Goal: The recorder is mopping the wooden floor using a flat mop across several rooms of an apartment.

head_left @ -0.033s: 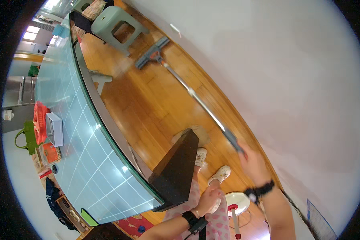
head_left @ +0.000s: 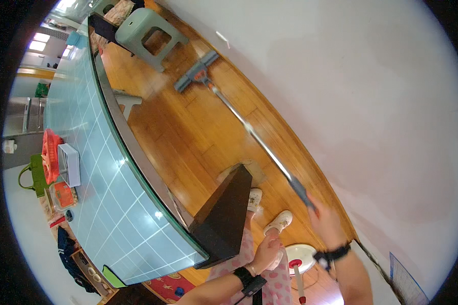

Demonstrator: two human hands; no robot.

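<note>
Head view: hands (head_left: pixel 265 254) apart, right one (head_left: pixel 328 223) around mop handle (head_left: pixel 301 191).

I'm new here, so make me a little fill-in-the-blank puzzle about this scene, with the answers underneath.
1. The mop is held in the ____ grip.
2. Of wall, table and floor, the mop's head rests on the ____.
3. The main colour of both shoes is ____.
4. The bag with a looped handle is coloured ____.

Missing words: right; floor; white; green.
</note>
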